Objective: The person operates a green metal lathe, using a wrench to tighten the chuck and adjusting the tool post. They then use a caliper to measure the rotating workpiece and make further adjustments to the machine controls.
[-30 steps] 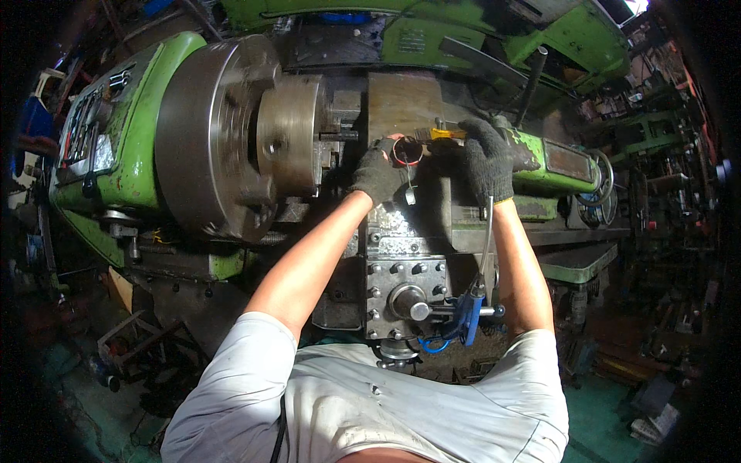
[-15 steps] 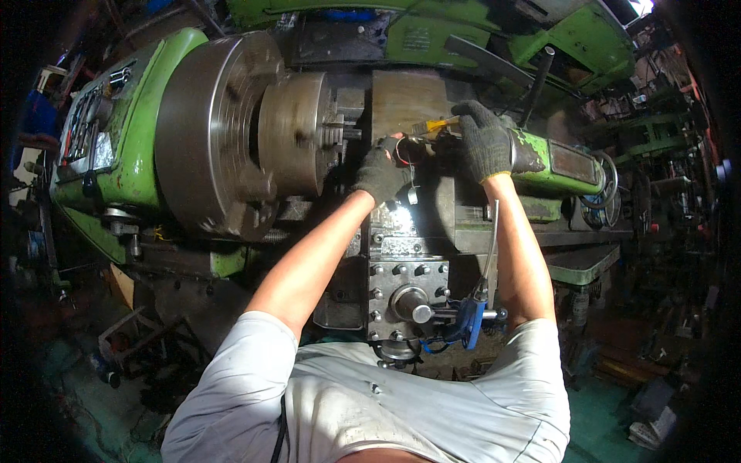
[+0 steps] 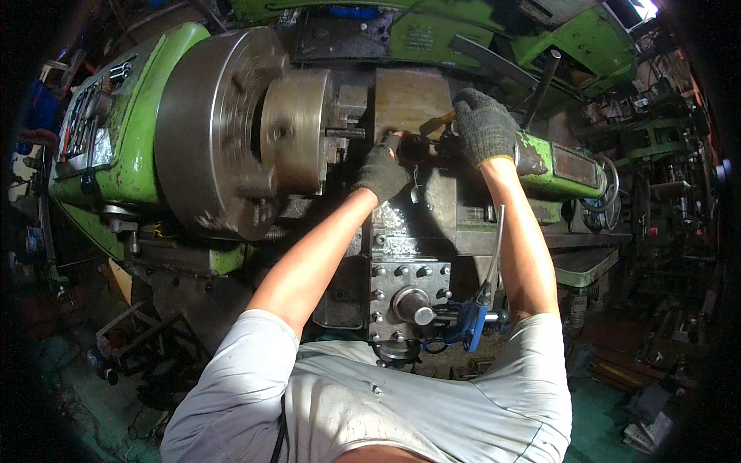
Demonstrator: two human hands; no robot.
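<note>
A: Are any labels visible?
B: A pale rectangular control plate (image 3: 85,127) sits on the green headstock at the left, and a small green plate (image 3: 421,37) sits on the machine's top.
A: Packages or screens?
B: None.

Head cam, downward, close over lathe (image 3: 231,131)
</note>
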